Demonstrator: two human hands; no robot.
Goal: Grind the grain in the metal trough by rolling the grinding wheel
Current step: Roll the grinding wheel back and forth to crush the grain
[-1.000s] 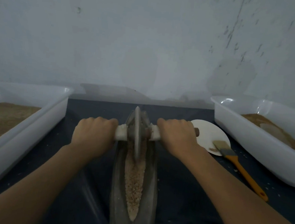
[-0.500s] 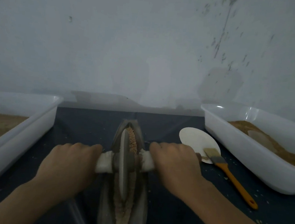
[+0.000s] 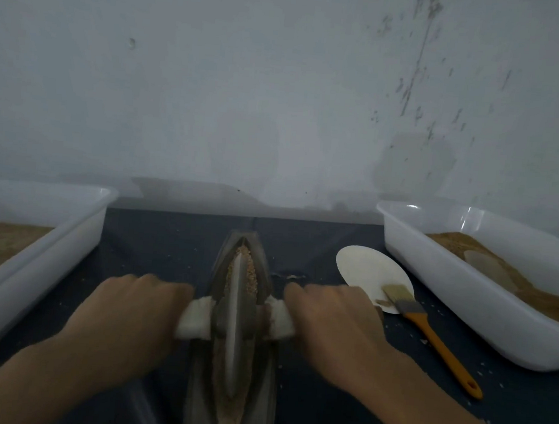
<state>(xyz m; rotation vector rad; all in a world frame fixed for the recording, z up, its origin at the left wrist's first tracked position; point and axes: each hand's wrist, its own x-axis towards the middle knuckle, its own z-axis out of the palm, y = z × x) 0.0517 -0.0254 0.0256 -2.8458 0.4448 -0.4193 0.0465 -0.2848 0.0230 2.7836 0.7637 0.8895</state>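
On dark table (image 3: 168, 246) by grey wall (image 3: 247, 92) | both hands' fingers (image 3: 152, 282) curled round wheel axle (image 3: 196, 319)

Dull metal trough (image 3: 267, 288), glossy plastic tub (image 3: 440, 274)

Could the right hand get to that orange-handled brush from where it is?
Probably yes. The brush lies in the open just beside the right hand, nothing between them. But that hand grips the grinding wheel handle and would have to let go.

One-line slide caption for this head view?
Both hands, left hand and right hand, grip the grinding wheel axle over grain in the metal trough.
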